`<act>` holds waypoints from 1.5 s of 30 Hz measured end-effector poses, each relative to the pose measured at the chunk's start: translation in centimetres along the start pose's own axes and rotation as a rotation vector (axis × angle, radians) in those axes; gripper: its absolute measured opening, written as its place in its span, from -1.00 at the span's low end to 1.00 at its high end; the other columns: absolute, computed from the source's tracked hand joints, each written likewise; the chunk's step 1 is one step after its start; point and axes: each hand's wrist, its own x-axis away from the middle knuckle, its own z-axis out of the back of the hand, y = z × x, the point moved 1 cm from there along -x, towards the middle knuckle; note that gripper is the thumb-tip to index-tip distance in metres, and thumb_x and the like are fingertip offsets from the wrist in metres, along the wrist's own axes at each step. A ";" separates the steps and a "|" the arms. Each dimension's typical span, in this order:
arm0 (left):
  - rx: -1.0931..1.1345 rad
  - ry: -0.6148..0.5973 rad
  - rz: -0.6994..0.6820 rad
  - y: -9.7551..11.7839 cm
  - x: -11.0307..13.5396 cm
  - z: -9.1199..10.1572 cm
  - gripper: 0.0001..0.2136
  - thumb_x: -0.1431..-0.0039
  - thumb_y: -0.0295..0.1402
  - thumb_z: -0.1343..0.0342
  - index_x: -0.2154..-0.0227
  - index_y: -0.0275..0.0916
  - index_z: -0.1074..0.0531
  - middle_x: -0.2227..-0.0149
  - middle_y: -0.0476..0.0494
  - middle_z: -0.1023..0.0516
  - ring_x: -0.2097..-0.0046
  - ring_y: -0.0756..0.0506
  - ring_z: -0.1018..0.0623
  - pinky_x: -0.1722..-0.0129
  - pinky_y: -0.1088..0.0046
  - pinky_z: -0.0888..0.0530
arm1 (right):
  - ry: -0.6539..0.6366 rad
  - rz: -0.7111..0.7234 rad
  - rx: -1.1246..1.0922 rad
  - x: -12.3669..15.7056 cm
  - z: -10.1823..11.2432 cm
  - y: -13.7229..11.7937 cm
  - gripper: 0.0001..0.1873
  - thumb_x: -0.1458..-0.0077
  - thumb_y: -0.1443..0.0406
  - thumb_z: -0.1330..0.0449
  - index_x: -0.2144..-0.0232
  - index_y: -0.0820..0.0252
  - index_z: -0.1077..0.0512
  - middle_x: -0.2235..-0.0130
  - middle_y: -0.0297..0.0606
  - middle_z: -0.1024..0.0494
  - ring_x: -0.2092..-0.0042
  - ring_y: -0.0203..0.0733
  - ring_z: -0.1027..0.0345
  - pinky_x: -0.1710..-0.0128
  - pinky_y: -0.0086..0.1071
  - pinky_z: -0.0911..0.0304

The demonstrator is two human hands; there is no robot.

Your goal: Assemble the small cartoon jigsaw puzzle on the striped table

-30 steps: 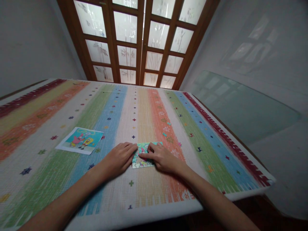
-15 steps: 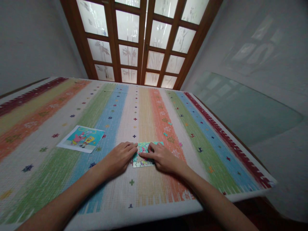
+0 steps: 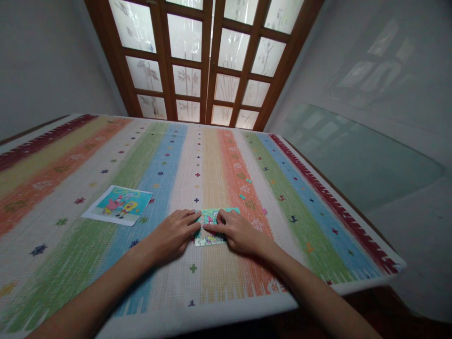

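A small, partly assembled jigsaw puzzle (image 3: 211, 240) lies flat near the front of the table, with a teal and multicoloured cartoon picture on it. My left hand (image 3: 179, 230) holds its left edge, fingers bent close together and thumb tip against the side. From the right, my right hand (image 3: 237, 230) reaches over the puzzle, index finger curled and thumb stretched across the surface, both pressing on it. The right hand covers much of the picture, and any single piece under its fingertips is hidden.
Loose teal puzzle pieces (image 3: 242, 196) and a pink one (image 3: 264, 212) lie to the right. A printed cartoon picture (image 3: 122, 205) rests at left. The striped tablecloth (image 3: 212, 282) spreads towards wooden glass-paned doors (image 3: 205, 70); a glass panel (image 3: 360, 146) is by the right wall.
The view has shifted very slightly. Both hands stay at the puzzle in nearly the same pose.
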 end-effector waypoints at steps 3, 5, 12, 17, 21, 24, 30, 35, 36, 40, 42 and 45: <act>-0.004 0.004 -0.008 0.2 -0.1 0.2 -0.73 -0.21 -0.58 0.00 0.09 -0.22 -0.45 -0.13 -0.27 -0.53 -0.13 -0.27 -0.49 -0.07 0.06 -0.47 | 0.002 0.002 0.001 0.0 0.0 0.0 -0.47 -0.25 0.48 -0.10 -0.17 -0.06 -0.48 0.15 -0.15 -0.42 0.16 -0.10 -0.22 0.19 -0.28 -0.14; -0.014 0.012 -0.011 0.3 -0.1 0.2 -0.74 -0.22 -0.57 0.00 0.10 -0.23 -0.46 -0.12 -0.29 -0.53 -0.12 -0.28 -0.49 -0.07 0.05 -0.48 | 0.003 0.005 -0.003 0.0 0.0 0.0 -0.47 -0.25 0.48 -0.10 -0.17 -0.05 -0.48 0.15 -0.14 -0.43 0.16 -0.09 -0.23 0.19 -0.27 -0.15; 0.068 0.022 -0.018 0.6 -0.5 0.6 -0.78 -0.29 -0.52 0.03 0.11 -0.21 -0.46 -0.08 -0.27 -0.55 -0.09 -0.26 -0.51 -0.05 0.04 -0.51 | 0.008 0.017 -0.068 0.0 0.4 0.1 -0.59 -0.36 0.41 -0.05 -0.13 0.03 -0.52 0.15 -0.12 -0.45 0.15 -0.10 -0.27 0.16 -0.26 -0.19; 0.089 0.060 -0.070 0.4 -0.4 1.0 -0.72 -0.25 -0.47 0.03 0.02 -0.22 -0.43 -0.05 -0.29 -0.58 -0.06 -0.25 -0.56 -0.05 0.04 -0.53 | 0.005 0.006 -0.147 0.3 1.4 0.4 -0.66 -0.41 0.31 -0.05 -0.09 0.13 -0.53 0.16 -0.13 -0.46 0.16 -0.13 -0.31 0.14 -0.28 -0.24; 0.095 0.043 -0.050 0.4 -0.3 1.1 -0.71 -0.25 -0.39 -0.01 -0.01 -0.23 -0.41 -0.05 -0.29 -0.59 -0.07 -0.26 -0.57 -0.05 0.05 -0.54 | -0.025 -0.006 -0.174 0.7 2.2 0.8 -0.69 -0.38 0.27 -0.11 -0.06 0.16 -0.55 0.14 -0.12 -0.46 0.16 -0.14 -0.34 0.13 -0.27 -0.29; 0.074 0.029 -0.054 0.5 -0.3 1.3 -0.73 -0.24 -0.35 -0.05 0.02 -0.23 -0.42 -0.08 -0.31 -0.58 -0.07 -0.29 -0.57 -0.06 0.01 -0.54 | -0.044 -0.026 -0.178 0.9 2.8 1.3 -0.71 -0.36 0.25 -0.15 -0.04 0.17 -0.57 0.13 -0.11 -0.47 0.15 -0.13 -0.37 0.12 -0.26 -0.30; 0.064 0.012 -0.080 0.6 -0.4 1.7 -0.72 -0.22 -0.31 -0.08 0.02 -0.23 -0.40 -0.09 -0.33 -0.57 -0.08 -0.30 -0.57 -0.04 0.01 -0.54 | -0.016 -0.156 -0.163 2.0 5.3 4.2 -0.76 -0.36 0.28 -0.13 0.25 0.20 -0.59 0.21 -0.16 -0.49 0.24 -0.18 -0.39 0.20 -0.30 -0.28; 0.046 0.011 -0.091 0.5 -0.4 1.4 -0.68 -0.24 -0.30 -0.07 -0.04 -0.23 -0.38 -0.08 -0.33 -0.57 -0.07 -0.31 -0.57 -0.02 0.01 -0.54 | -0.075 -0.405 -0.020 4.2 7.9 8.0 -0.79 -0.32 0.29 -0.15 0.29 0.23 -0.56 0.24 -0.14 -0.54 0.24 -0.16 -0.42 0.20 -0.32 -0.24; 0.043 0.010 -0.095 0.5 -0.4 1.4 -0.68 -0.25 -0.30 -0.06 -0.04 -0.23 -0.38 -0.07 -0.33 -0.57 -0.07 -0.31 -0.57 -0.01 0.01 -0.55 | -0.108 -0.470 0.006 4.6 8.2 8.6 -0.81 -0.30 0.29 -0.16 0.30 0.24 -0.56 0.25 -0.13 -0.55 0.24 -0.14 -0.42 0.20 -0.32 -0.24; 0.040 0.030 -0.103 0.6 -0.4 1.4 -0.70 -0.24 -0.29 -0.03 0.00 -0.24 -0.39 -0.06 -0.35 -0.58 -0.05 -0.33 -0.57 0.01 -0.01 -0.55 | -0.213 -0.635 0.022 5.4 8.9 9.3 -0.83 -0.24 0.29 -0.18 0.31 0.23 -0.54 0.26 -0.10 -0.58 0.23 -0.10 -0.45 0.21 -0.33 -0.25; 0.048 0.036 -0.100 0.7 -0.5 1.5 -0.72 -0.23 -0.30 -0.02 0.03 -0.24 -0.40 -0.05 -0.35 -0.58 -0.04 -0.33 -0.57 0.02 -0.01 -0.56 | -0.233 -0.654 0.017 5.4 9.1 9.0 -0.85 -0.23 0.28 -0.18 0.30 0.22 -0.53 0.23 -0.10 -0.59 0.21 -0.09 -0.45 0.18 -0.33 -0.26; 0.068 0.031 -0.092 0.8 -0.6 1.6 -0.76 -0.23 -0.31 -0.03 0.08 -0.22 -0.40 -0.04 -0.35 -0.58 -0.03 -0.33 -0.57 0.04 -0.02 -0.56 | -0.252 -0.664 0.007 5.3 9.2 8.6 -0.87 -0.21 0.28 -0.19 0.29 0.21 -0.52 0.20 -0.07 -0.60 0.19 -0.08 -0.45 0.16 -0.32 -0.27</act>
